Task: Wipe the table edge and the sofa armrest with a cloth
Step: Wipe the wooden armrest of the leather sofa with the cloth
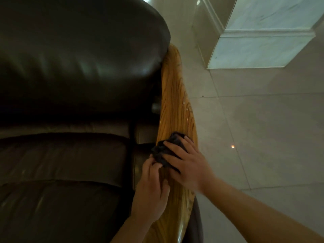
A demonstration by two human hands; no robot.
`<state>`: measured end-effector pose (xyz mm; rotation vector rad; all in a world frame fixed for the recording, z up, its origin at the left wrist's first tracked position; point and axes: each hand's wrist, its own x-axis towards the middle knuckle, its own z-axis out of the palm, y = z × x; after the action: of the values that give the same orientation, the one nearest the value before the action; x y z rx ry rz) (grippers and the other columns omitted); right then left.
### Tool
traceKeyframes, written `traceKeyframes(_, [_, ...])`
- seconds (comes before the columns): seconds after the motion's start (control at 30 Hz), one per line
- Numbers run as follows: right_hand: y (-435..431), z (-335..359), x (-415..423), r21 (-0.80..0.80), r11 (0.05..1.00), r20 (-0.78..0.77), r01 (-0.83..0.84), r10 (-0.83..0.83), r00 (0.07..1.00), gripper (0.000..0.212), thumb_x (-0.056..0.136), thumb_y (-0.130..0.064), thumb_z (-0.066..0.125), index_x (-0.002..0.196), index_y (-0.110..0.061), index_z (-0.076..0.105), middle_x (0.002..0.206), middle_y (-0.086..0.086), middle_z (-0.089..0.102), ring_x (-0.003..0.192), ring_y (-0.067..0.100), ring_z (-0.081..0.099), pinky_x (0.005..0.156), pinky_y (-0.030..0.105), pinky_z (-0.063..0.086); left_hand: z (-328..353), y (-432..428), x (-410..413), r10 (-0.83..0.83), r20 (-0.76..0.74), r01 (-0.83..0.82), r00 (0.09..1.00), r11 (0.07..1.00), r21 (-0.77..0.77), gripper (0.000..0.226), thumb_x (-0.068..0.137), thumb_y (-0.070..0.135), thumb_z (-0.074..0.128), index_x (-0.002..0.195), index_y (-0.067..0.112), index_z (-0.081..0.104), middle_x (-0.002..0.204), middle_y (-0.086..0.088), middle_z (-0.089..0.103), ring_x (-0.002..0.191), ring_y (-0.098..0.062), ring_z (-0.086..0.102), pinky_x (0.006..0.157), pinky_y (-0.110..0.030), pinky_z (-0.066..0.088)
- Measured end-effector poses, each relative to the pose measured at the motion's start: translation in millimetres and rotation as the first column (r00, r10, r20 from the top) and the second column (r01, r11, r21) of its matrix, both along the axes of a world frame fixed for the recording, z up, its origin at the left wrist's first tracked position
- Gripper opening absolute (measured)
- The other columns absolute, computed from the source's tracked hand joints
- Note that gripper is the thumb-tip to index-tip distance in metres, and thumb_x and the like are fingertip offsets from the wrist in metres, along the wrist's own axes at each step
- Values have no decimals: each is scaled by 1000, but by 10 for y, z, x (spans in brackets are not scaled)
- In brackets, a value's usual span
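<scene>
A glossy wooden sofa armrest (173, 95) runs from the lower middle up along the right side of a dark brown leather sofa (73, 71). A crumpled dark cloth (166, 149) lies on the armrest about halfway along it. My right hand (187, 163) lies flat on top of the cloth with fingers spread, pressing it to the wood. My left hand (150, 188) is just below and left of it, its fingertips pinching the cloth's near edge. No table is in view.
Pale floor tiles (254, 137) fill the right side. A white marble pillar base (259, 48) stands at the top right, apart from the sofa. The leather seat cushion (61, 172) lies left of the armrest.
</scene>
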<state>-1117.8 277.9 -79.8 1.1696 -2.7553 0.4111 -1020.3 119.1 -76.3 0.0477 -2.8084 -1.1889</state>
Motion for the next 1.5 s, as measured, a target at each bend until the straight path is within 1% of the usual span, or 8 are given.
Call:
traceKeyframes(0.13, [-85, 184, -369, -52, 978, 63, 200, -197, 978, 40, 96, -45, 50, 133, -33, 57, 151, 0, 43, 143, 37, 29, 115, 55, 22, 24, 236, -100, 100, 50, -97, 994, 993, -62, 66, 94, 38, 44, 153, 21, 18, 161, 1, 15, 141, -17, 31, 109, -33, 40])
traceKeyframes(0.27, [-145, 135, -135, -243, 874, 243, 422, -366, 898, 37, 95, -40, 52, 131, -34, 59, 155, -2, 37, 145, 36, 23, 116, 53, 25, 44, 441, -350, 219, 70, -209, 973, 970, -125, 62, 99, 34, 40, 154, 9, 23, 162, -11, 20, 142, -25, 35, 109, -40, 39])
traceKeyframes(0.43, [188, 9, 49, -405, 806, 433, 432, -247, 867, 37, 98, -38, 51, 135, -37, 54, 159, -12, 22, 146, 23, 19, 117, 41, 28, 96, 582, -673, 438, 79, -444, 895, 893, 74, 59, 94, 40, 35, 150, 24, 29, 159, 2, 28, 132, -22, 44, 104, -42, 43])
traceKeyframes(0.57, [181, 125, -456, -445, 724, 570, 526, -225, 791, 40, 97, -31, 56, 138, -33, 51, 160, -7, 19, 147, 17, 19, 117, 44, 29, 207, 662, -1053, 413, 11, -413, 911, 911, -5, 65, 95, 55, 28, 152, 24, 27, 159, 2, 28, 132, -22, 45, 102, -47, 43])
traceKeyframes(0.77, [369, 13, -227, -488, 800, 509, 350, -65, 858, 48, 97, -34, 52, 142, -48, 41, 163, -13, 9, 150, 16, 12, 118, 42, 25, 168, 640, -1000, 360, 0, -359, 933, 931, -59, 67, 91, 57, 38, 151, 29, 29, 161, 9, 25, 138, -16, 37, 107, -48, 38])
traceKeyframes(1.07, [246, 185, -1164, -421, 867, 394, 268, -91, 915, 37, 96, -39, 55, 133, -36, 56, 162, -6, 16, 148, 21, 15, 118, 36, 20, 89, 601, -995, 387, -50, -390, 921, 917, -85, 64, 94, 57, 38, 150, 26, 35, 158, 8, 32, 135, -9, 39, 101, -40, 43])
traceKeyframes(1.3, [423, 34, -797, -392, 913, 302, 114, 11, 953, 37, 97, -49, 48, 130, -36, 57, 161, -9, 21, 148, 29, 15, 117, 49, 26, 136, 596, -1004, 389, -26, -390, 921, 917, -81, 64, 93, 56, 39, 149, 26, 36, 158, 10, 32, 130, -10, 43, 101, -37, 42])
traceKeyframes(1.5, [1, 170, -1784, -382, 840, 428, 386, -209, 879, 35, 93, -38, 58, 128, -35, 59, 160, 0, 25, 143, 30, 26, 112, 35, 22, 127, 610, -1025, 388, -26, -388, 921, 915, -114, 65, 92, 54, 39, 150, 25, 34, 159, 11, 29, 130, 4, 29, 100, -33, 35])
